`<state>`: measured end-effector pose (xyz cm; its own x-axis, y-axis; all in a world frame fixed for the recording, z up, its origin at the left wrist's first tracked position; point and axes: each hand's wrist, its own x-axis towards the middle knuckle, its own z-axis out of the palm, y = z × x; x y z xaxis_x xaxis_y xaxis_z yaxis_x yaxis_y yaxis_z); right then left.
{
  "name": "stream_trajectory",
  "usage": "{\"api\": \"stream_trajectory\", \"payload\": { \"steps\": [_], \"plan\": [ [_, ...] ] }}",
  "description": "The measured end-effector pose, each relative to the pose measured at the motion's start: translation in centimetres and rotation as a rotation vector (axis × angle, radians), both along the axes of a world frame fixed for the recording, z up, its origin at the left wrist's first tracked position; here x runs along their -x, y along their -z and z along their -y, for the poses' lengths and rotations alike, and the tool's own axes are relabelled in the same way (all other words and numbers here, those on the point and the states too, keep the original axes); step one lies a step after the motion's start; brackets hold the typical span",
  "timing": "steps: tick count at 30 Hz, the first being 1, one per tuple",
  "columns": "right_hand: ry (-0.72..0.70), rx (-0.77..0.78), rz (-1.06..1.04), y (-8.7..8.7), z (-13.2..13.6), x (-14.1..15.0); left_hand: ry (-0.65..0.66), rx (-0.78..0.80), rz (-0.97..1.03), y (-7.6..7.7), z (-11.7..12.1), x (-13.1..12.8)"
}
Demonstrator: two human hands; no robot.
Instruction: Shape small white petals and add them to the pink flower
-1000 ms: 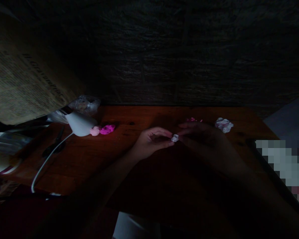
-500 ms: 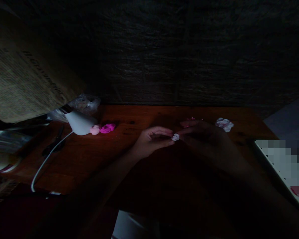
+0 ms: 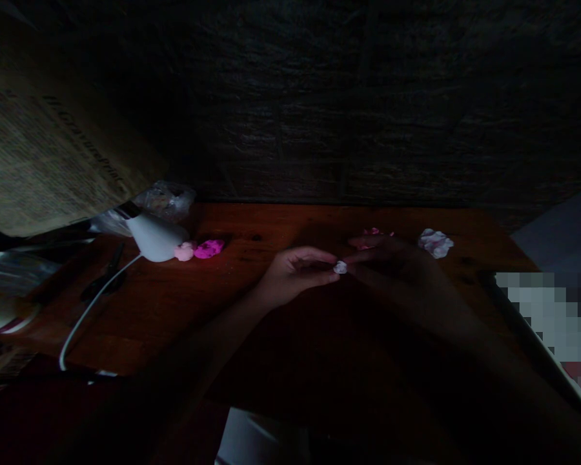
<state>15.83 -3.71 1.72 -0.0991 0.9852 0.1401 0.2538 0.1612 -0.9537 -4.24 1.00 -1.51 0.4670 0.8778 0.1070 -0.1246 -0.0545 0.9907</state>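
My left hand (image 3: 297, 274) is closed in a pinch, thumb and fingertips on a small white ruffled piece (image 3: 339, 267) like a tiny flower. From the other side my right hand (image 3: 401, 268) grips the same piece with its fingertips. Both hands are just over the wooden table, and the right one is in deep shadow. Behind the right fingers lies a pink crumpled piece (image 3: 370, 237), partly hidden. Farther right is a pale pink-white ruffled piece (image 3: 436, 243), larger than the one in my fingers. Whether these are paper or clay I cannot tell.
On the wooden table (image 3: 252, 226), a white lamp base (image 3: 157, 239) stands at left with its cable (image 3: 84, 316) trailing forward. Against it are a light pink lump (image 3: 184, 250) and a magenta lump (image 3: 210, 248). Dark scissors (image 3: 104, 281), a clear plastic bag (image 3: 167, 200) and a newsprint-patterned shade (image 3: 53, 142) are nearby.
The white piece and the fingertips have shifted very slightly left. A little more of the pink piece behind my right hand shows. Both hands keep their pinch.
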Motion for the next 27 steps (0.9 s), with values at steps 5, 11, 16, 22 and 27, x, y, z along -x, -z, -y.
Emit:
{"api": "stream_trajectory", "payload": {
  "steps": [5,11,16,22,27],
  "plan": [
    [0.006,0.011,-0.025,0.01,0.0,0.01,0.01,0.003,0.018,0.02,-0.05,-0.01],
    [-0.004,0.04,-0.085,0.06,0.12,0.03,0.008,-0.018,0.013,-0.06,0.04,0.01],
    [-0.001,0.053,-0.134,0.04,0.18,0.18,-0.009,-0.013,0.015,0.07,0.03,0.02],
    [0.007,0.043,-0.141,0.36,-0.01,0.26,-0.02,0.0,0.031,-0.04,-0.05,0.02],
    [-0.002,0.031,-0.122,0.32,-0.05,0.36,-0.024,0.032,0.067,-0.11,-0.16,-0.05]
  ]
}}
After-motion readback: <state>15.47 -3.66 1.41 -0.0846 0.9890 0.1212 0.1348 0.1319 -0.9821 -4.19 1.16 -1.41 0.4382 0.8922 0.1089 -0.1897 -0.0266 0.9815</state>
